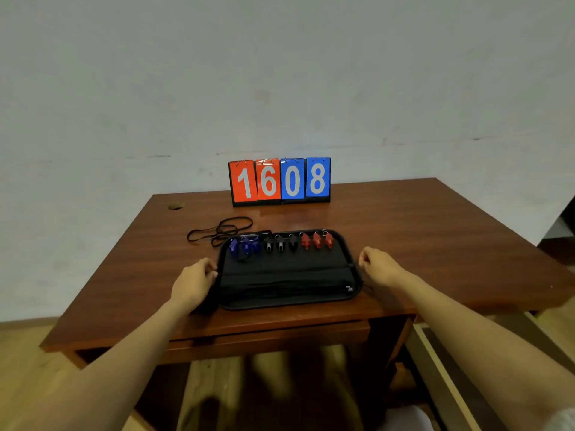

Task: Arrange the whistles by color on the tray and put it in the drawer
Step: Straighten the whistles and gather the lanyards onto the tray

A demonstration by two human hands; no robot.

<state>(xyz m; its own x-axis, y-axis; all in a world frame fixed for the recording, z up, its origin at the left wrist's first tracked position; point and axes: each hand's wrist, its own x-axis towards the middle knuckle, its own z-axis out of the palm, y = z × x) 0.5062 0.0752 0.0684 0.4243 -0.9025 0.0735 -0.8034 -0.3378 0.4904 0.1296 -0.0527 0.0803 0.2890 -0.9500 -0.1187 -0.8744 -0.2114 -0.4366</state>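
Wooden table [404, 219] carries every item in this scene, listed from left to right. A loose black cord [217, 230] lies on the table top just beyond the far left corner of the tray. The left hand [194, 283] rests at the left short edge of the black tray [286, 301], fingers curled against the rim; whether they are clamped on it cannot be told. On the tray, along its far edge, the whistles sit in one row sorted by colour: blue whistles [245, 246], then black whistles [281, 244], then red whistles [317, 241]. The right hand [378, 266] is loosely curled just beside the right short edge, with no clear contact visible. A flip scoreboard [280, 181] stands behind the tray, well apart. The tray's long axis runs left to right, directly between the two hands, with each about equally near its own end. Sorting appears complete; the likely next step is a two-handed lift. The closed drawer [267, 335] sits below the table's front edge, nearer the person than the tray.
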